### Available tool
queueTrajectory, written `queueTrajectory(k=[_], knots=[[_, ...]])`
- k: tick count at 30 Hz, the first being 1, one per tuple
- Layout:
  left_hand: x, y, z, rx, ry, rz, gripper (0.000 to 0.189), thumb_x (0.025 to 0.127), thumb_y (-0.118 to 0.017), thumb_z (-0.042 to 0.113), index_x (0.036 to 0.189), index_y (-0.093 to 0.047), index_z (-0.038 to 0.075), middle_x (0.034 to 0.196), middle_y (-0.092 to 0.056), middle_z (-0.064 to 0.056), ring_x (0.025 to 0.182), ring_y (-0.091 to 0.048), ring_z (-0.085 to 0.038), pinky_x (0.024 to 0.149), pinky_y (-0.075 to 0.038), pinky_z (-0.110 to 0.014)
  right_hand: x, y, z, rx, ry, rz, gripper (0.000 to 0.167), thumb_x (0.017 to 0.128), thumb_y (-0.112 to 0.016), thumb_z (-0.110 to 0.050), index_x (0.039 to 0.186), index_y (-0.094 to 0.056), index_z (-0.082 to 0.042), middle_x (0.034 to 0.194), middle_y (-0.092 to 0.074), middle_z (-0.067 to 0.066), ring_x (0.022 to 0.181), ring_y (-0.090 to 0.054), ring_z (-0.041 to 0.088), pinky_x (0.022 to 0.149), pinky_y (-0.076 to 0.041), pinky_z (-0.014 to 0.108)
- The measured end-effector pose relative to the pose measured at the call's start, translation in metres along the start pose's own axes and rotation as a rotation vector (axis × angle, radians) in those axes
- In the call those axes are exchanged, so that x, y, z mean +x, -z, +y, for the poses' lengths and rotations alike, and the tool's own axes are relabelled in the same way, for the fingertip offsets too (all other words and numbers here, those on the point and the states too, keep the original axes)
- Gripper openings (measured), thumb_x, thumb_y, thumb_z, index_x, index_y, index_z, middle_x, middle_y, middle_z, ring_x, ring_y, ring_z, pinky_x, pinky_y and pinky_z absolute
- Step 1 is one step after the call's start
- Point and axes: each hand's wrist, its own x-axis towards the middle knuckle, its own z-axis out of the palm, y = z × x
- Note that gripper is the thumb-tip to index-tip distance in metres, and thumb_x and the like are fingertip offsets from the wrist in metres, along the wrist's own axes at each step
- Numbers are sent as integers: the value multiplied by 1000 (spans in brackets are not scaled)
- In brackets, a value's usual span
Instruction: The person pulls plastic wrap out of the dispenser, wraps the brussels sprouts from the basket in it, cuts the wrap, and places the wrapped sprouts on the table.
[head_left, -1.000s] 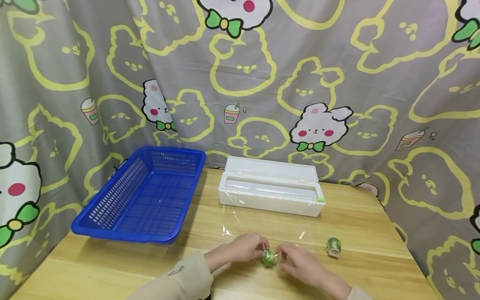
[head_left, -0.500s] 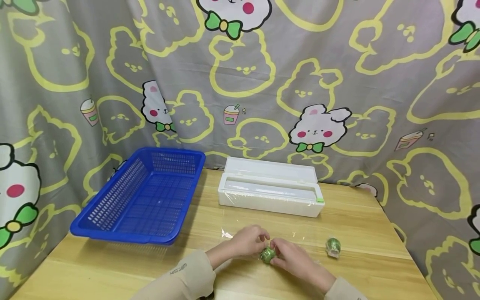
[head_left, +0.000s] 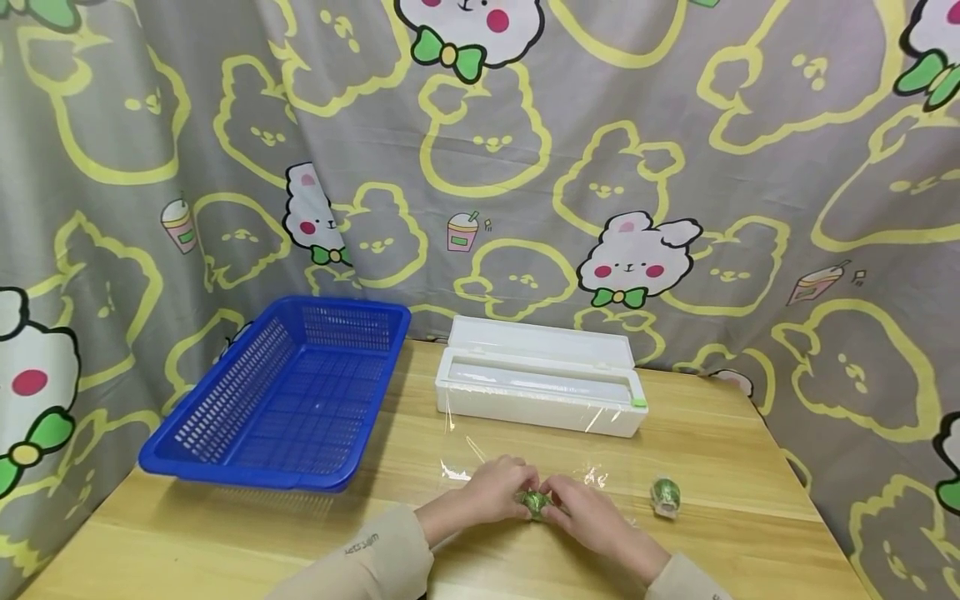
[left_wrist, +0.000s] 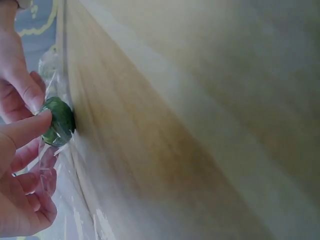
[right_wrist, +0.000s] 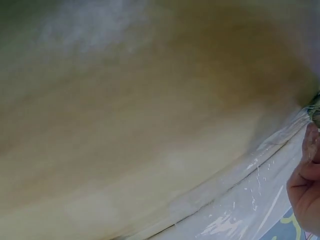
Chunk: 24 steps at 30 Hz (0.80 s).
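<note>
While both hands worked low over the counter (head_left: 757,492), the green vegetable (head_left: 535,503) sat between them, roughly midway between the left and right edges and well forward of the back edge; the front edge lay out of view. The left hand (head_left: 498,489) held it in a narrow pinch, fingers curled. The right hand (head_left: 588,512) gripped its opposite side, thumb and fingers likewise bent in close. The left wrist view showed clear film (head_left: 596,477) around the vegetable and against the fingers.

The film ran back to the white box (head_left: 542,342) along the counter's back edge, lid raised. A second green vegetable (head_left: 666,495), apparently wrapped, lay toward the right edge; the blue basket (head_left: 243,475) stood at the back left corner.

Judged step: drawing film snugly round the vegetable. Good technique seemed to call for one hand steadying while the other folded, light fingertip pressure, even tension, and air smoothed out before gathering the ends. Likely risks: film clinging to itself or the fingers, and a slack sheet creasing toward the box.
</note>
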Motion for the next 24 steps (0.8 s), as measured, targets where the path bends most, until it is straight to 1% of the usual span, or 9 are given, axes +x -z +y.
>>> queueTrajectory(k=[4, 8, 12, 15, 19, 21, 24], knots=[[2, -1, -2, -19, 2, -5, 25, 68, -78, 24, 88, -65, 15, 76, -56, 9, 69, -45, -2, 61, -37, -15, 1, 0, -2, -28, -15, 38, 26, 84, -63, -22, 104, -61, -5, 83, -56, -6, 70, -51, 5, 59, -44, 22], [5, -2, -6, -83, 17, -27, 22, 72, -75, 23, 90, -66, 12, 80, -62, 7, 72, -52, -3, 65, -42, -15, 2, -2, -4, -39, -34, 98, 34, 83, -64, -27, 108, -60, -4, 90, -58, -1, 74, -56, 10, 60, -45, 21], [8, -3, -12, -186, 49, -62, 21, 75, -72, 20, 93, -67, 10, 85, -65, 4, 76, -55, -4, 70, -44, -17, 5, -4, -6, -52, -55, 130, 32, 76, -71, -25, 100, -59, -9, 89, -54, -2, 72, -54, 10, 58, -43, 20], [10, -3, -16, -257, 63, -92, 19, 78, -70, 18, 94, -66, 8, 83, -64, 5, 74, -54, -3, 70, -44, -17, 7, -5, -7, -64, -74, 117, 32, 71, -75, -23, 96, -58, -11, 86, -50, -4, 70, -50, 7, 57, -42, 21], [14, -3, -20, -318, 51, -127, 17, 81, -66, 15, 95, -66, 6, 79, -62, 6, 70, -51, -1, 70, -43, -16, 10, -6, -6, -81, -93, 95, 34, 68, -76, -20, 95, -58, -11, 86, -52, -5, 71, -51, 7, 59, -44, 24], [15, -3, -22, -330, 44, -140, 15, 83, -65, 14, 94, -66, 6, 79, -62, 6, 70, -51, -1, 69, -43, -16, 11, -6, -6, -88, -98, 89, 33, 68, -76, -18, 94, -58, -10, 85, -53, -4, 71, -53, 9, 59, -45, 25], [16, -2, -23, -306, 36, -143, 14, 84, -63, 15, 95, -66, 7, 81, -64, 5, 70, -51, -1, 69, -43, -16, 13, -5, -5, -98, -95, 89, 31, 68, -76, -16, 94, -59, -9, 86, -57, -2, 73, -55, 12, 60, -47, 28]])
